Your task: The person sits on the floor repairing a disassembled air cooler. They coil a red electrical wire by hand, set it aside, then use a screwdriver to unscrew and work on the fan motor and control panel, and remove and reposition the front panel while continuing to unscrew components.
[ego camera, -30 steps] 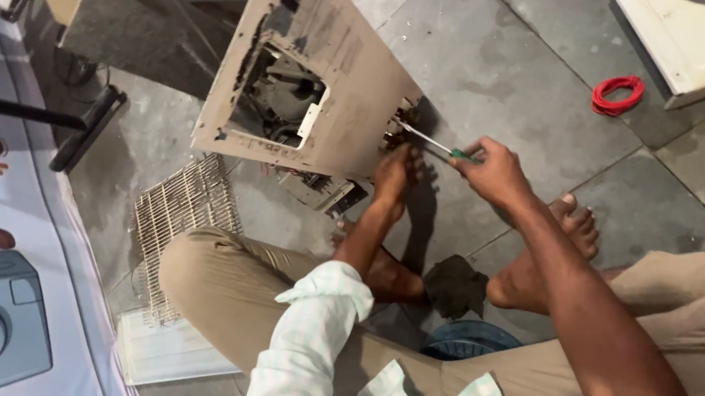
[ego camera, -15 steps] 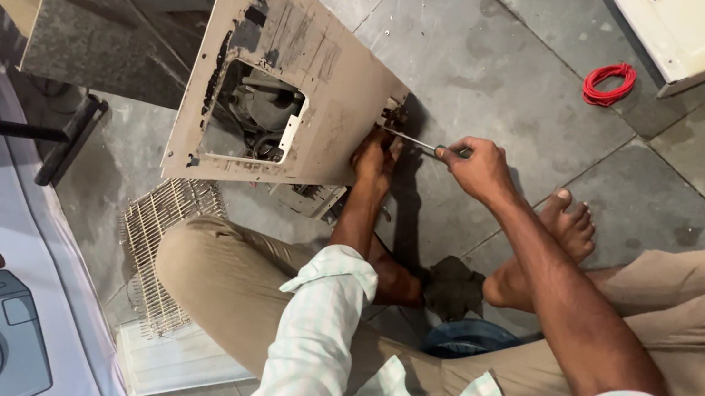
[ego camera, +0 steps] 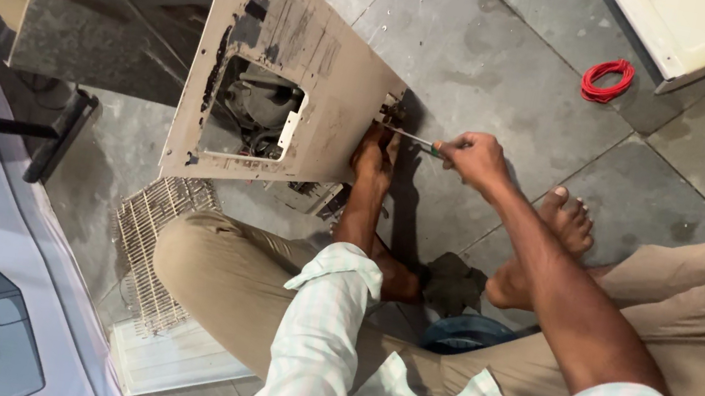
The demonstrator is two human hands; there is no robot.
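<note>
Panel (ego camera: 296,82) shifted left, right hand (ego camera: 473,159) gripping screwdriver (ego camera: 411,137), left hand (ego camera: 374,158) bracing

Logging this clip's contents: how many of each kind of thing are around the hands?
Hands: 2, left hand and right hand
Screwdriver: 1
Panel: 1
Red wire coil: 1
Grille: 1
Total: 6

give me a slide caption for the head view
Seated on a tiled floor, right hand drives a screwdriver into a beige panel; left hand steadies its edge.
</note>
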